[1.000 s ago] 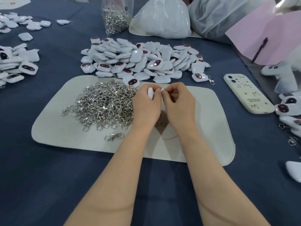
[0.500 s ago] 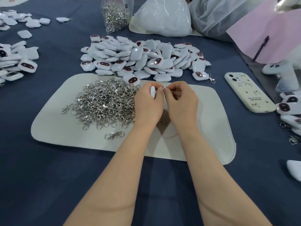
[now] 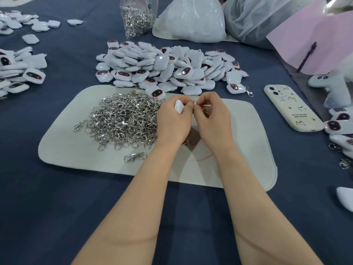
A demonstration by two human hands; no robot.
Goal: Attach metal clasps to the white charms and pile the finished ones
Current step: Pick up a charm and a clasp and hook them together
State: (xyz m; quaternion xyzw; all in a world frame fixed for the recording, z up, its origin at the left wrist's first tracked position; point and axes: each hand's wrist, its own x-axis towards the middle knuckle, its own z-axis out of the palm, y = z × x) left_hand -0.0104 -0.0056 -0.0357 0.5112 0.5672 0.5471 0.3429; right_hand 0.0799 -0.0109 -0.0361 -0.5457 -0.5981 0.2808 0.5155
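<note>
Little has changed in the last second: the left hand (image 3: 172,121) still pinches one charm (image 3: 179,107) edge-up; the right hand (image 3: 214,119) still pinches a clasp (image 3: 194,101) by its ring against the charm's top; the fingers (image 3: 188,108) of both are curled tight; both hands stay over the far edge of the mat (image 3: 248,150); so I judge the clasp is not yet on, and this charm is not ready to pile.

Counted: at the left edge of the desk (image 3: 57,207), one spread of charms (image 3: 19,73), too many to number; on the mat's left half, one clasp heap (image 3: 122,117), likewise uncountable; one lone clasp (image 3: 135,156) just off it toward the near edge; beyond the mat, one charm pile (image 3: 162,66); behind that, one bag (image 3: 136,16) of clasps; two hands, one charm and one clasp between them; one clasped charm (image 3: 236,87) at the pile's right end; one phone (image 3: 290,108); several edge charms (image 3: 340,123) at the right edge.
</note>
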